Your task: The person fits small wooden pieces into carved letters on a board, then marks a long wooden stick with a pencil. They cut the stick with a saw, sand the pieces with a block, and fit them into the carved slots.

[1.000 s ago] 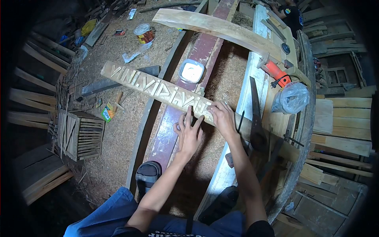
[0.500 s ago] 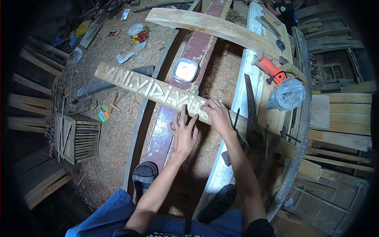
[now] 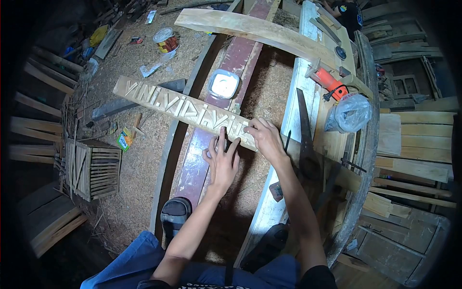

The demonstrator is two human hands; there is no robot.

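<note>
A long wooden board [image 3: 159, 107] lies slantwise across the beams, bearing raised pale wooden letters [image 3: 188, 111] that read roughly "VINI.VIDI.VI…". My left hand [image 3: 222, 166] is over the board's lower edge, fingers spread, with two fingertips touching the letters near the right end of the row. My right hand [image 3: 266, 140] rests on the board just right of there. Its thumb and fingers are bent together at the last letter piece, which they partly hide. Above the board, a square tub of white paste [image 3: 224, 85] stands on the maroon plank [image 3: 193, 166].
On the right-hand bench lie a handsaw [image 3: 306, 130], an orange power tool [image 3: 329, 82] and a plastic-wrapped container [image 3: 350, 113]. A curved plank [image 3: 255, 28] spans the far side. A paint can [image 3: 166, 41] and slatted crate [image 3: 102, 168] stand on the sawdust floor. Another person [image 3: 347, 14] is at top right.
The view has shifted very slightly. Both hands stay at almost the same spot on the board, with only small finger movement.
</note>
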